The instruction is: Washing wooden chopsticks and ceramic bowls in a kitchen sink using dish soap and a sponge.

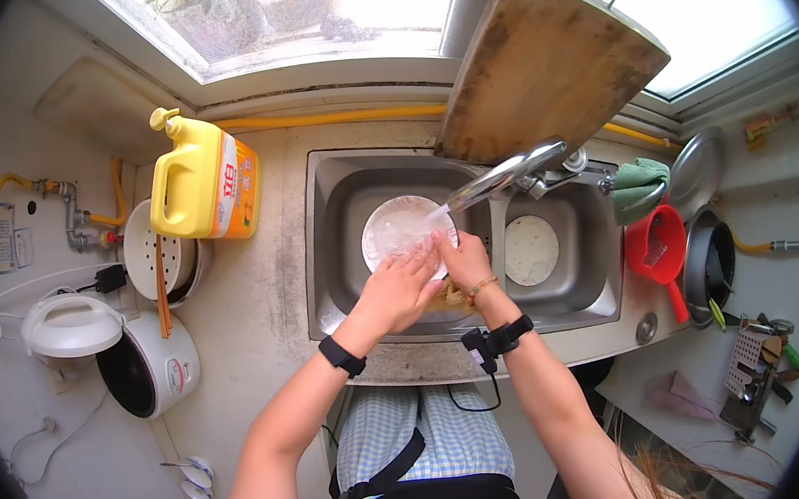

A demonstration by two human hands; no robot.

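Over the left basin of a double stainless-steel sink [318, 258], a white dish [397, 224] sits under the running chrome faucet [508, 174]. Water splashes across its inner face. My right hand [467, 264] grips the dish's right rim, thumb on the inside. Laid flat over the lower part of the dish is my left hand [400, 289], fingers stretched out and touching the wet surface. Below the hands shows a yellowish-brown clump [454, 295]; whether it is cloth or food scraps I cannot tell. Another round white dish [531, 250], dotted with specks, lies in the right basin.
A yellow detergent jug [202, 179] stands left of the sink, near a white colander [150, 239], chopsticks [163, 296] and a rice cooker [156, 363]. Behind the faucet leans a wooden cutting board [547, 58]. Right are a green cloth [640, 188], red scoop [655, 248] and pans [708, 268].
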